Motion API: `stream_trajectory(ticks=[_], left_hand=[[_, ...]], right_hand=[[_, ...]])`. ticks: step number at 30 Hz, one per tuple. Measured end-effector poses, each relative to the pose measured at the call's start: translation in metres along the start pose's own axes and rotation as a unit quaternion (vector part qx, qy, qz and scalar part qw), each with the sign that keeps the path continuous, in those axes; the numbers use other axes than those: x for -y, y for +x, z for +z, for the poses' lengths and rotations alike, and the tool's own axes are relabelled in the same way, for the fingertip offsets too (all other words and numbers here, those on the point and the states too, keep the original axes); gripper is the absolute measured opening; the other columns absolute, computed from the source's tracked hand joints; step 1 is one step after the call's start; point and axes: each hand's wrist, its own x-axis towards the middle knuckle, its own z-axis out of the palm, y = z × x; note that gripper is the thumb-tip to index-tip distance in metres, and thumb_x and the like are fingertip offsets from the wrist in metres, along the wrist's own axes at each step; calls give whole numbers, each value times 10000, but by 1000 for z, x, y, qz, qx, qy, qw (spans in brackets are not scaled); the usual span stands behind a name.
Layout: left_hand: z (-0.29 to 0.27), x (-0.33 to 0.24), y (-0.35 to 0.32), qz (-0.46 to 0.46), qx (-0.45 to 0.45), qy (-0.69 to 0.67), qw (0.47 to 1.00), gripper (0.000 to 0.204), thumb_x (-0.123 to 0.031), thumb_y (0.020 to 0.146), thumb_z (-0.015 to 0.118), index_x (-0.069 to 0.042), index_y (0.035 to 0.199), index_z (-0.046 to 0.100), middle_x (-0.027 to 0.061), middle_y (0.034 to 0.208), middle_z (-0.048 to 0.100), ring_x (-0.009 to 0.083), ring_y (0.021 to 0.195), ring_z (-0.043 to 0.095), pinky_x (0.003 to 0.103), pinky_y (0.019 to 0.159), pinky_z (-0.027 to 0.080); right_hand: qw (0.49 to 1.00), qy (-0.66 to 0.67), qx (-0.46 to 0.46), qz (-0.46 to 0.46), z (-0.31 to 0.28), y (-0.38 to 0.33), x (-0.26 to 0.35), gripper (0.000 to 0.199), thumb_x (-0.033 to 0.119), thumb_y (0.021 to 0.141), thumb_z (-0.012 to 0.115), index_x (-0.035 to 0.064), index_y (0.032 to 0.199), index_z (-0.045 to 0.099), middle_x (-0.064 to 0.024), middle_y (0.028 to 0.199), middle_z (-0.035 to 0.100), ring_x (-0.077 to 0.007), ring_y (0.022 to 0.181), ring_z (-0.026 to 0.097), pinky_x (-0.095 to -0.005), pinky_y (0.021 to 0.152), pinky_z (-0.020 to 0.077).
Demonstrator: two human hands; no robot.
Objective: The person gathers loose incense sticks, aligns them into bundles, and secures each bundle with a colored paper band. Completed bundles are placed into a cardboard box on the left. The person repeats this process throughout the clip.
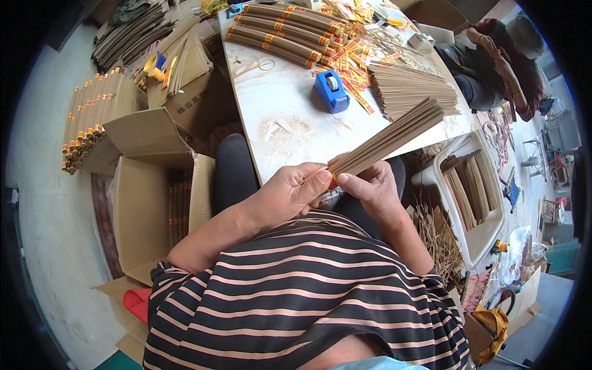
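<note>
A bundle of thin brown incense sticks (391, 137) slants up to the right from between my hands, over the near edge of the table. My left hand (300, 185) grips its lower end, thumb pressed on a red and yellow paper band (333, 181). The right hand (372, 187) is closed around the same end, its thumb against the band. My fingers hide most of the band and the bottom of the sticks. On the table beyond stands a blue tape dispenser (332, 91). Loose sticks (414, 91) lie in a pile to its right.
Banded bundles (277, 43) are stacked on the far part of the white table (277, 139), beside scattered paper strips (353, 65). An open cardboard box (145, 203) stands left. At right are a white tub (487, 231) of sticks and a seated person (493, 68).
</note>
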Motion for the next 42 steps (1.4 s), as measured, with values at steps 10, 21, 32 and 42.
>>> stream_trajectory(ticks=[10,21,32,42], left_hand=[[-2,8,10,89,-44,195,976,452,-382,961,372,10,1119,533,29,723,516,81,643,487,199,583,422],[-3,18,21,272,-130,430,851,287,-122,913,500,62,1132,504,214,877,598,307,747,629,325,650,509],[-7,34,23,332,-115,512,784,491,-78,855,557,109,1262,354,223,887,553,320,702,592,345,610,508],[-7,50,24,278,-105,648,701,570,2,782,490,209,1256,250,268,914,505,310,714,593,320,610,534]], right_hand=[[993,-80,-72,-40,5,8,-7,173,164,733,653,-5,747,618,-12,643,568,-72,593,508,-211,533,412],[991,-56,-112,-45,10,9,-11,172,155,771,643,-16,763,621,1,639,560,-53,558,480,-196,489,381],[989,-43,-142,-28,12,13,-19,179,154,765,647,-18,793,604,-4,644,546,-53,556,477,-196,487,367],[993,-14,-108,38,6,22,-20,248,237,798,633,4,724,589,2,558,495,-40,447,394,-185,392,276]])
